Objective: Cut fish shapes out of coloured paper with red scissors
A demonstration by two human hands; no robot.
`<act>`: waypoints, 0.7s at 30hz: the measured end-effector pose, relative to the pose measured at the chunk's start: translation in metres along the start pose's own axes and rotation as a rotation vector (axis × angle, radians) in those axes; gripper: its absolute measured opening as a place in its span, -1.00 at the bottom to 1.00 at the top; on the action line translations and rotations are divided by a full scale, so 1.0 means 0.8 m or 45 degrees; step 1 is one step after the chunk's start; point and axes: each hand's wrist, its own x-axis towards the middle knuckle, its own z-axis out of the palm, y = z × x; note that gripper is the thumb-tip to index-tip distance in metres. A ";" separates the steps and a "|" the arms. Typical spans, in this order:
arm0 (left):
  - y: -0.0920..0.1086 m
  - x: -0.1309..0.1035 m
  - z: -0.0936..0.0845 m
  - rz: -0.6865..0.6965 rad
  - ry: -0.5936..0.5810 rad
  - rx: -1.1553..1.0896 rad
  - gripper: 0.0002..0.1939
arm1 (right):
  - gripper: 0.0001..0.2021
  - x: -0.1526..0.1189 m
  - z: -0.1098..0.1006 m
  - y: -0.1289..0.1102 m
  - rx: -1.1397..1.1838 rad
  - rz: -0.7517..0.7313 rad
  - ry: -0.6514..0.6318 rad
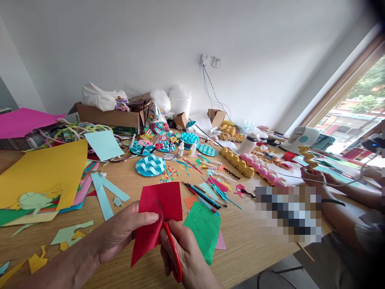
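One cut-out pale green fish (pixel 34 202) lies on yellow paper (pixel 67 168); behind, a white bag (pixel 99 97) bulges from a cardboard box (pixel 108 116). The left hand (pixel 128 225) grips red paper (pixel 149 200) above the table (pixel 117 261), seemingly part-cut; the right hand (pixel 184 243) grips scissors (pixel 175 255) at it. Rightward, green paper (pixel 207 230) bears drawn outlines, apparently uncut.

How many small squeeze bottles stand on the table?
2: the first bottle stands beyond the colored paper bits; the second bottle is just to its right. Others may be hidden.
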 end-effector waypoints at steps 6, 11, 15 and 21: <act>0.009 -0.003 0.006 -0.009 0.003 0.018 -0.78 | -0.44 -0.002 -0.001 0.009 -0.044 0.003 0.022; 0.010 -0.005 0.010 0.084 0.217 -0.109 -0.82 | -0.45 -0.002 -0.001 0.007 -0.022 0.015 -0.007; 0.004 -0.007 0.009 0.102 0.166 -0.144 -0.85 | -0.41 -0.004 0.000 0.005 0.030 0.056 -0.044; -0.002 -0.007 0.006 0.071 0.137 -0.061 -0.86 | -0.36 -0.007 0.007 0.001 0.116 0.141 0.022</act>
